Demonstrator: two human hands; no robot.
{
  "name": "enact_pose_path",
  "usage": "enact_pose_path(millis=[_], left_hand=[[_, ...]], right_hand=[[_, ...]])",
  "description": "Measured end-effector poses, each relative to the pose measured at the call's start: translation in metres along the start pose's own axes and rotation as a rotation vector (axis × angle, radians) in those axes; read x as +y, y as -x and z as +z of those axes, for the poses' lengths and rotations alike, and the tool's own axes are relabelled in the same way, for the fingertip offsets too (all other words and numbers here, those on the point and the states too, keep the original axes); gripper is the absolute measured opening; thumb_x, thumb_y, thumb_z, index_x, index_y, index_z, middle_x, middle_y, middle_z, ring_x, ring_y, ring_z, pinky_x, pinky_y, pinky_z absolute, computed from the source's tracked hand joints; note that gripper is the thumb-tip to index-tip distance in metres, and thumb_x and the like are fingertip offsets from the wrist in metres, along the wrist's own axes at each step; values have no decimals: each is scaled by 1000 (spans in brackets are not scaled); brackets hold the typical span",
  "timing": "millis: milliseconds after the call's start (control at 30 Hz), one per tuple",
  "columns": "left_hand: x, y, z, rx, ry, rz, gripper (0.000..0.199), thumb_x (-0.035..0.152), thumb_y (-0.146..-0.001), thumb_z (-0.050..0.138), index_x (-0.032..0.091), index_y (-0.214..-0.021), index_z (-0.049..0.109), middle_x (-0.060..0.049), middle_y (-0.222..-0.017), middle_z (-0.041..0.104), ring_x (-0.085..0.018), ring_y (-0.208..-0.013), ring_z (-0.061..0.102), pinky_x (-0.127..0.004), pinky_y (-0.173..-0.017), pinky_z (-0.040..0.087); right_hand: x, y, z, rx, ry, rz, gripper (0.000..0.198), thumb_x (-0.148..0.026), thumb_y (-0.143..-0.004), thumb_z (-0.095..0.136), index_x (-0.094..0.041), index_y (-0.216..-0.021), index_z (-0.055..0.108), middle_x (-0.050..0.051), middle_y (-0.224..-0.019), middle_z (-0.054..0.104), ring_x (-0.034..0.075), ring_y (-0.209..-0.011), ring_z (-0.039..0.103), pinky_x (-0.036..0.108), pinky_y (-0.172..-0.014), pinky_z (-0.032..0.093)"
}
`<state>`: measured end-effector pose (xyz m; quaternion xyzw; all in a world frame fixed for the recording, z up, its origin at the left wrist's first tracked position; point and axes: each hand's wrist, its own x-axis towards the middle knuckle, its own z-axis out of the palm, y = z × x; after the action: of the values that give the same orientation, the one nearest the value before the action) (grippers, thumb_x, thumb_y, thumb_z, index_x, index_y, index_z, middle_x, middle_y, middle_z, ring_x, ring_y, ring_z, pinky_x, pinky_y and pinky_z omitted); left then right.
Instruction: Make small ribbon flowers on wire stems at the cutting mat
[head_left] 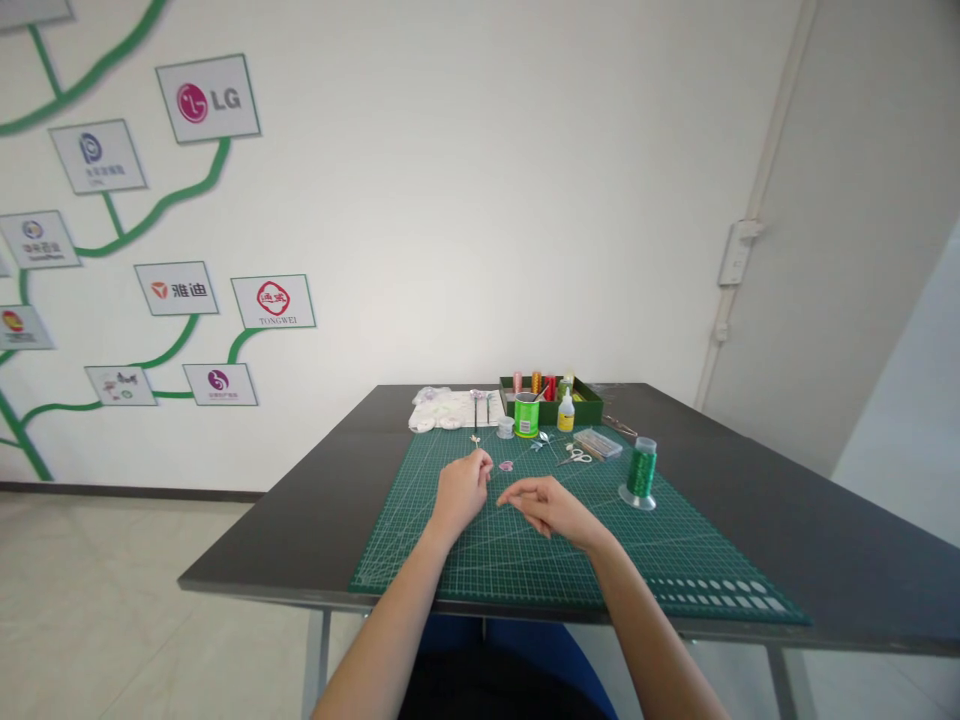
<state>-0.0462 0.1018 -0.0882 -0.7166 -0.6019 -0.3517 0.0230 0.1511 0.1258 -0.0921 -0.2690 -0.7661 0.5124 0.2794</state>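
My left hand [462,488] is closed above the cutting mat, its fingers pinched round a thin stem with a small pale-orange tip [475,440] sticking up past the knuckles. To its right, my right hand [551,508] has its thumb and fingers drawn together, pointing left; anything between them is too fine to make out. Just beyond the gap between both hands lies a small pink petal-shaped piece [506,466]. A spool of shiny green thread [642,470] stands upright on the right side of the green cutting mat [510,570].
White-handled scissors [577,457], a clear flat case [598,443] and small blue-grey pieces [537,446] lie beyond my right hand. Farther back stand a green can [526,416], a yellow glue bottle [565,412], a thread box [592,410] and a white cloth [439,411].
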Motion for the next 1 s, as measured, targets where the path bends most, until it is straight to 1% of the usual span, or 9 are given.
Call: enact_pose_path(millis=[100,233,367,533,767,1000], left_hand=[[2,1,-3,-16,-29,28,17,13,-95,50,22,-95,64,0,-85,75,-19,-82,69,-26,-72,40],[5,2,-7,-20,-32,81,18,12,-94,49,23,-95,64,-2,-86,75,-20,-80,69,-26,-69,40],[7,2,-9,-37,13,132,20,11,-93,48,23,-94,64,-1,-83,75,-20,-79,69,-27,-69,41],[8,0,-8,-66,76,148,20,11,-94,49,23,-92,64,-1,-83,75,-20,-78,69,-27,-71,42],[9,-9,-14,-102,149,158,19,14,-96,49,23,-90,64,1,-79,74,-19,-76,68,-27,-72,41],[8,-14,-19,-135,224,163,19,14,-95,49,22,-89,65,1,-78,74,-18,-75,68,-26,-72,43]], right_hand=[[-11,2,-7,-21,-58,-31,39,-43,-90,63,-10,-107,74,-9,-43,43,6,-36,33,20,-41,23],[-25,-3,-20,-66,-161,-83,36,-39,-89,65,-10,-108,74,-11,-40,41,5,-36,28,21,-43,21],[-32,-12,-31,-92,-226,-79,36,-37,-88,68,-10,-111,73,-11,-38,39,5,-36,25,23,-43,18],[-33,-24,-44,-93,-272,-54,43,-36,-84,71,-8,-117,71,-13,-38,36,5,-36,22,23,-43,15],[-32,-37,-60,-83,-256,-8,47,-34,-85,71,-7,-123,68,-13,-39,34,5,-36,20,21,-41,14],[-26,-50,-66,-119,-246,53,50,-34,-84,71,-8,-126,67,-14,-38,34,5,-36,18,20,-39,14]])
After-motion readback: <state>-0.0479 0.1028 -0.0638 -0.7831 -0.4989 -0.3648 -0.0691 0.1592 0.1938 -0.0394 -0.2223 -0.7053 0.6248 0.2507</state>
